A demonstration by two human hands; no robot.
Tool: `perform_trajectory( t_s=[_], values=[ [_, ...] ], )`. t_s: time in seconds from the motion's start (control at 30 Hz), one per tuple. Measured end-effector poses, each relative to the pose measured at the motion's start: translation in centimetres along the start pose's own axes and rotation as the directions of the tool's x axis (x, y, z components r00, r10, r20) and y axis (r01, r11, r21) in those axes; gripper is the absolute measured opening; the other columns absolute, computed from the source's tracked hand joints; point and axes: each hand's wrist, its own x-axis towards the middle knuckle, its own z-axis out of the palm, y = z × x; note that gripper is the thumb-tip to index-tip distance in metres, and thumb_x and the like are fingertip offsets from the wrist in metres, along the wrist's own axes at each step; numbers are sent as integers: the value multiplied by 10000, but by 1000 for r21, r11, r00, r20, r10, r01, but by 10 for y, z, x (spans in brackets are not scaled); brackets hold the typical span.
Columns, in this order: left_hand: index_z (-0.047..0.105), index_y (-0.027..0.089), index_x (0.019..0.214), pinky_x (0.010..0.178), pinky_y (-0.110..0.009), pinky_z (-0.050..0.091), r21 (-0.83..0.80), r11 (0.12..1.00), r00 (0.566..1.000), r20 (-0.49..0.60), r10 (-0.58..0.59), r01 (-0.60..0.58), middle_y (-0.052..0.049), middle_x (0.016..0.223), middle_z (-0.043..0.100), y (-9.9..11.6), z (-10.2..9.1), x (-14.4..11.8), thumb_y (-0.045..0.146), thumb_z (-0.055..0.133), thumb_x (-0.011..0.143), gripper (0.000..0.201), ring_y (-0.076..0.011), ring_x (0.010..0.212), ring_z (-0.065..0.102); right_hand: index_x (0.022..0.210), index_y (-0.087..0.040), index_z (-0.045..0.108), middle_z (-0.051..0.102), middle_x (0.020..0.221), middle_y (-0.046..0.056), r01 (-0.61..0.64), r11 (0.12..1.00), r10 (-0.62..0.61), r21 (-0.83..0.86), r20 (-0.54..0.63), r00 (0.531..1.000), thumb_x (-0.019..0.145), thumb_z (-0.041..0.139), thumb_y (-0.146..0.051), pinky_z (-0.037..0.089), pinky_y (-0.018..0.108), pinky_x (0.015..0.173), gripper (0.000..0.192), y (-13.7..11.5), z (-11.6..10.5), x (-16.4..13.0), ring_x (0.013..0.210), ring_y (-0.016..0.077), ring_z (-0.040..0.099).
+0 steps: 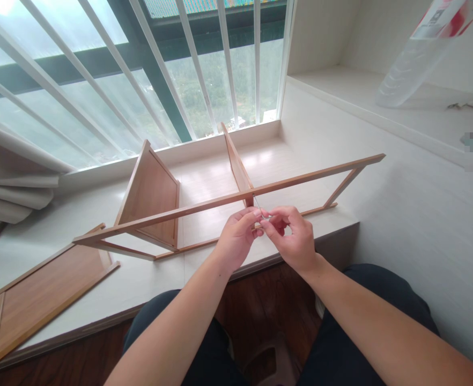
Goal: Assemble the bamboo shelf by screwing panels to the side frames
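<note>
A wooden shelf frame [204, 204] stands on its side on the pale window ledge, with two wooden shelf panels [156, 193] [238, 163] joined across it. At the middle of its upper rail, a thin metal hex key [257, 202] meets the wood by the second panel. My left hand [240, 230] pinches the key just below the rail. Close beside it, my right hand [292, 231] has its thumb and forefinger closed on the key's near end. My fingertips partly cover the key.
A loose wooden panel [47, 300] lies at the ledge's left end, near a curtain [15, 177]. White window bars [188, 64] rise behind. A plastic bottle [417, 64] and a small metal piece [464, 105] are on the right-hand shelf. A stool [271, 359] is below me.
</note>
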Motion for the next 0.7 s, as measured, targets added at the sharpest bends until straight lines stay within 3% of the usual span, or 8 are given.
perform_trajectory(
  t_s=[0.47, 0.7],
  values=[
    [724, 153, 804, 692, -243, 465, -35, 999, 1000, -15, -10, 9, -15, 785, 624, 1, 3, 0, 408, 846, 758, 286, -147, 794, 614, 1086, -247, 604, 687, 717, -45, 34, 999, -34, -8, -33, 999, 932, 734, -223, 526, 232, 580, 203, 4, 2, -2, 555, 109, 597],
    [720, 154, 818, 706, -252, 472, -35, 999, 1000, -17, -13, 13, -29, 800, 652, -1, 1, 1, 415, 841, 770, 291, -159, 818, 630, 1006, -228, 645, 694, 707, -35, 54, 997, -56, -58, -39, 998, 939, 734, -242, 521, 219, 568, 112, 3, 2, -1, 549, 104, 605]
  ],
)
